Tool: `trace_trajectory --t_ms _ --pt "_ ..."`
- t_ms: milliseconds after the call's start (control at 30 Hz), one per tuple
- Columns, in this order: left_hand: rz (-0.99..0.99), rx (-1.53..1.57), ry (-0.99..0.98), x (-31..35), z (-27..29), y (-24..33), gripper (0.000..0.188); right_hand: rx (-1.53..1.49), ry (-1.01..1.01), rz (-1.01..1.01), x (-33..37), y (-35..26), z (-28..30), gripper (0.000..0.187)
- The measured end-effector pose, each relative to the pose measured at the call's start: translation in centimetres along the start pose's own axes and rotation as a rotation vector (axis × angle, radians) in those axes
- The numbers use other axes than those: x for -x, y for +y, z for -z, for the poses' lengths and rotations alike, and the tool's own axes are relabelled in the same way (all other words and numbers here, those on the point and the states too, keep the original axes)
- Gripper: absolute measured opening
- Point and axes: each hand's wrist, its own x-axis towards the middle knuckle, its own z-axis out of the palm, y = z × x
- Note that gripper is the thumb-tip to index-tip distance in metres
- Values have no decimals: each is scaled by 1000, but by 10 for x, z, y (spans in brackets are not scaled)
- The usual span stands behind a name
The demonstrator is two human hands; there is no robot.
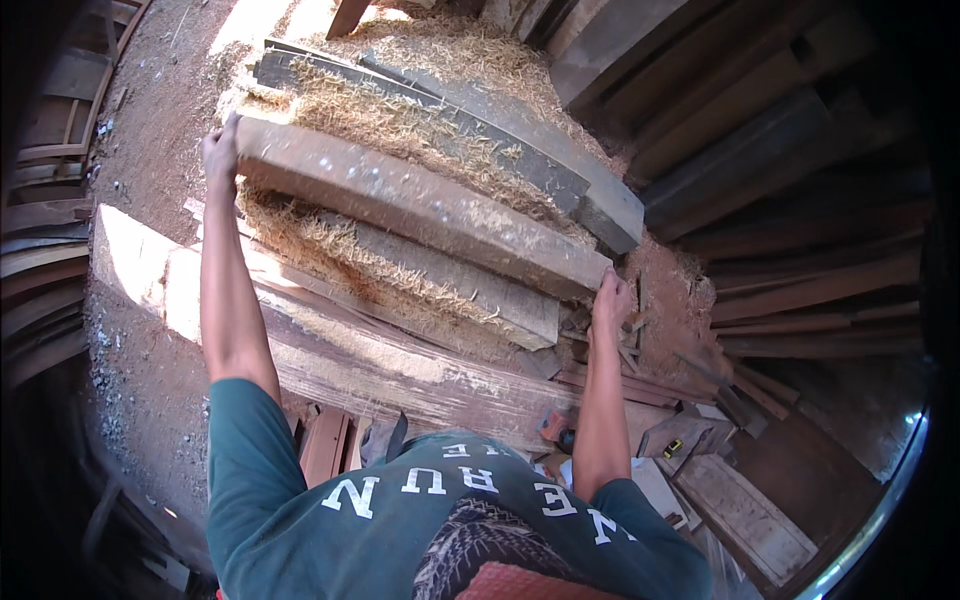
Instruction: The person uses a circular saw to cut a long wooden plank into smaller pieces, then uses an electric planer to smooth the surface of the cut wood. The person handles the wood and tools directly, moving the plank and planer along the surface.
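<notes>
A long, thick wooden beam (420,205) stretches across in front of me, sloping down from left to right. My left hand (221,155) is closed around its left end. At the right end my right hand (613,297) grips the edge, its fingers partly hidden. Beneath and nearer to me lies another squared timber (530,317) strewn with wood shavings (370,262). Beyond the held beam, grey planks (440,112) lie under more shavings.
A broad pale plank (400,370) runs between me and the beam. Stacked boards (820,290) fill the right side, and more lumber (45,240) stands at the far left. A yellow tape measure (673,448) lies among boards at lower right. Gravelly ground (130,330) spreads on the left.
</notes>
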Motion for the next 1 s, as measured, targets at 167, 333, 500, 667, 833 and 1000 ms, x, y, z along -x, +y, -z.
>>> trace_trajectory --t_ms 167,333,500,667,833,1000 --pt "203 348 -127 93 151 -50 74 62 -81 189 64 15 64 36" --pt "314 604 111 160 300 -185 87 46 -278 165 145 28 97 30" --pt "307 503 196 192 335 -246 69 57 -383 106 188 100 106 27" --pt "339 21 70 177 402 -290 68 191 -461 285 189 109 113 40" --pt "385 72 207 217 339 -236 65 305 -532 364 184 141 127 45" --pt "560 385 259 317 359 -332 97 151 -885 341 209 157 134 71"
